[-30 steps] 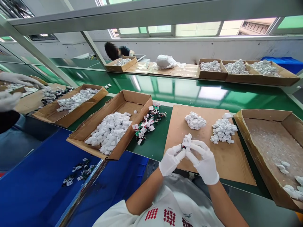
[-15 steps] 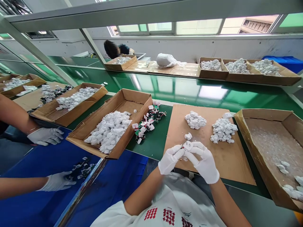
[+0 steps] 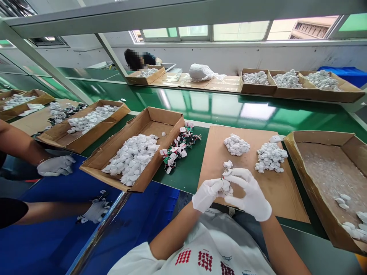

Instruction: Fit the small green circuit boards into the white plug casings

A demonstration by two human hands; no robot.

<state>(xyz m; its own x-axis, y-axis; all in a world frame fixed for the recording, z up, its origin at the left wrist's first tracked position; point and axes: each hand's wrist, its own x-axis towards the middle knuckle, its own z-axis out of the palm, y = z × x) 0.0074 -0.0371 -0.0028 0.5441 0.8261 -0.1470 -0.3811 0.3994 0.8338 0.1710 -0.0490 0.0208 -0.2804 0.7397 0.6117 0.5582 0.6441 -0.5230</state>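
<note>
My left hand (image 3: 207,195) in a white glove is shut on a small white plastic casing (image 3: 226,187) with a thin wire at its top. My right hand (image 3: 249,194), also gloved, spreads around that casing, its fingertips at the piece. Whether it grips the piece is hidden. Both hands are over a brown cardboard sheet (image 3: 282,191). A loose white casing (image 3: 228,164) lies just beyond my fingers. Two heaps of white casings (image 3: 236,145) (image 3: 271,154) sit farther up the sheet.
To the left, a cardboard box of white casings (image 3: 132,160) stands beside loose green circuit boards (image 3: 179,147) on the green belt (image 3: 223,107). A mostly bare box (image 3: 323,179) stands right. A co-worker's gloved hands (image 3: 56,165) (image 3: 96,211) work at left.
My right hand has spread and shifted right, and the casing has dropped lower in my left hand. The co-worker's lower hand has moved right across the blue surface.
</note>
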